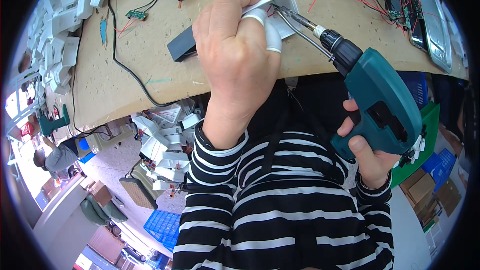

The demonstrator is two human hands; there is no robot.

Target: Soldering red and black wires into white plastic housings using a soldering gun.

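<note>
Head view, looking down: the left hand sits at the upper centre of the frame, fingers curled closed over a white plastic housing and pinning it flat against the desk, presumably so it cannot twist under the tool. One finger wears a white finger cot. The right hand, at the right of the frame, is wrapped shut around the grip of a teal electric screwdriver; its long bit slants up and left into the open side of the housing, where thin red wires show. The slant lets the tip reach inside while the left hand stays beside its path.

The desk is a worn brown board running across the top of the frame. On it lie a black cable, dark rectangular blocks, a small green circuit board and, at the upper right, more wired boards. White plastic shells pile up at the upper left, and more of them fill the space below the desk edge. Blue crates stand on the floor at the bottom of the frame, and another person is bent over at the far left.
</note>
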